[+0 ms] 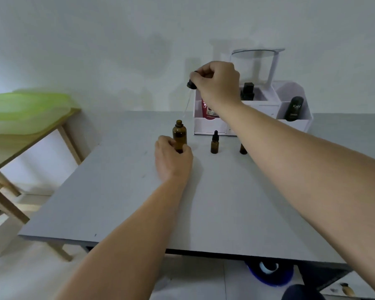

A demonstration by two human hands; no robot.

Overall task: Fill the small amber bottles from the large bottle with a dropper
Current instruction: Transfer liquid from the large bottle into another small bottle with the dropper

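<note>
Both my bare arms reach out over the flat grey table [117, 202]. My left hand [173, 158] is curled round the bottom of the big brown glass bottle [179, 134], which stands up straight with its top open. My right hand [217, 83] is up high, and its fingers pinch the black rubber top of the glass dropper [191, 83]. Its thin clear tube hangs down above the big bottle and does not touch it. Just to the right stands a small brown bottle with a black dropper cap [214, 144]. A second small brown bottle [243, 148] stands near it, half hidden behind my right arm. At the back sits a white plastic box [208, 126]. Inside it are a red tube [208, 111] with writing too blurry to read, a dark bottle with a square black cap [247, 92], and a dark tube [293, 109] with white letters that look like "Kahf".
</note>
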